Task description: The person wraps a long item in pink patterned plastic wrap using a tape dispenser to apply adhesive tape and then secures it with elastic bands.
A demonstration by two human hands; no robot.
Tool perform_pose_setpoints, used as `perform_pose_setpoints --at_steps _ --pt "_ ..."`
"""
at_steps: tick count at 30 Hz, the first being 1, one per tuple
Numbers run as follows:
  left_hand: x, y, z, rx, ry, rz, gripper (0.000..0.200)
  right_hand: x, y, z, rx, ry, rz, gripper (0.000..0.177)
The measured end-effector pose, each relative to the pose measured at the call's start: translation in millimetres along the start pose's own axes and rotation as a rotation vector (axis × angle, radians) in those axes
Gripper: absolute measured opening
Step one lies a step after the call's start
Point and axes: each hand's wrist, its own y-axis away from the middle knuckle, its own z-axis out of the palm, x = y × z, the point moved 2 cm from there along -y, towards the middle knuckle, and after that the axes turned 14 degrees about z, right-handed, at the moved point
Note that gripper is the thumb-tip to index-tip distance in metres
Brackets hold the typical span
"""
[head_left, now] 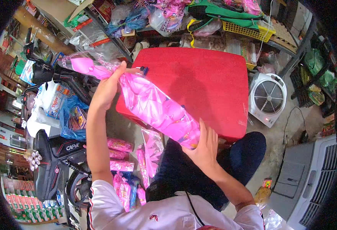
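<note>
Red tabletop [210, 73] ahead; over its near left corner slants a pink, clear-wrapped package [151, 99]. The right hand [203, 150] grips its broad near end, the left hand [109, 87] its gathered neck. Light, even support at both ends would spare the wrap. Its long axis runs near-right to far-left, narrow tip pointing towards the motorbike [44, 73].
</note>
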Motion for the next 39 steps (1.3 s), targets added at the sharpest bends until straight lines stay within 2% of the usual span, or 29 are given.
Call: perform_pose_setpoints --at_steps 2,5,8,9,11,14,15,17,18,19,22,23,35,38,39 --pt "-11.4 -1.7 1.4 0.030 0.098 -0.048 0.056 0.5 4.1 2.7 0.047 0.027 -0.030 0.105" --pt "-10.2 1.9 14.6 0.015 0.238 -0.018 0.060 0.6 8.7 2.4 -0.098 -0.044 -0.030 0.106" --pt "-8.1 7.1 14.0 -0.119 0.320 -0.024 0.062 6.3 12.5 13.3 -0.238 -0.449 0.039 0.108" --pt "-4.6 11.1 13.2 -0.158 0.330 -0.002 0.063 6.4 10.2 8.2 -0.381 -0.515 0.128 0.103" --pt "2.5 20.1 10.1 -0.233 0.346 0.040 0.064 15.4 1.6 11.3 -0.521 -0.491 0.111 0.099" --pt "0.7 26.0 -7.4 -0.318 0.552 0.144 0.065 17.3 -3.9 9.9 -0.723 -0.534 0.117 0.088" --pt "-0.1 27.9 -7.6 -0.326 0.746 0.142 0.066 18.2 -3.5 9.8 -0.787 -0.523 0.105 0.086" --pt "-2.8 27.9 -12.2 -0.267 0.803 0.135 0.067 14.7 -1.4 9.1 -0.879 -0.561 0.121 0.081" --pt "-5.2 27.9 -15.8 -0.236 0.831 0.130 0.068 13.9 -1.5 9.2 -0.877 -0.542 0.131 0.081" --pt "-5.8 23.5 -18.2 -0.326 0.813 0.135 0.069 13.4 -0.8 9.5 -0.874 -0.525 0.144 0.081" --pt "-1.6 19.3 -8.8 -0.174 0.436 0.184 0.067 14.5 -0.8 9.5 -0.744 -0.444 0.133 0.078" --pt "-5.4 16.5 -16.7 -0.278 0.387 0.185 0.070 15.1 -1.2 9.7 -0.682 -0.413 0.121 0.077" --pt "-25.5 4.0 -10.2 0.018 0.128 0.057 0.062 24.1 7.8 24.5 -0.104 0.019 -0.031 0.075" --pt "-23.9 4.8 -6.9 0.063 0.224 0.012 0.058 19.9 9.4 21.3 -0.117 0.052 -0.012 0.074" --pt "-22.5 6.0 -5.5 0.066 0.276 0.001 0.056 18.5 8.5 18.1 -0.198 -0.041 0.004 0.074"
